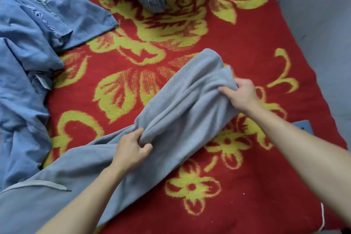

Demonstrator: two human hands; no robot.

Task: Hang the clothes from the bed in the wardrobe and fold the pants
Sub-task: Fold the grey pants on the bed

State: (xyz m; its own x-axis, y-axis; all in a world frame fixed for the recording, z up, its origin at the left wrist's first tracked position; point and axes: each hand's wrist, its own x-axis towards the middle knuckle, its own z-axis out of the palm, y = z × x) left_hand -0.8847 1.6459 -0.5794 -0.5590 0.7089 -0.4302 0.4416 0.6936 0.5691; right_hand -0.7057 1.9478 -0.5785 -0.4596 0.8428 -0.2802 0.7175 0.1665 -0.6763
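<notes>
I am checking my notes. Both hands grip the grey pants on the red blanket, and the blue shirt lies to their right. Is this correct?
Not quite. In the head view the blue shirt lies to the left of the grey pants, not the right. The left hand and right hand do both grip the pants on the red blanket.

Single head-worn wide-angle view, looking forward and steeply down onto the bed (247, 43) from close above. The left hand (131, 150) and right hand (241, 95) reach in from the lower edge.
</notes>
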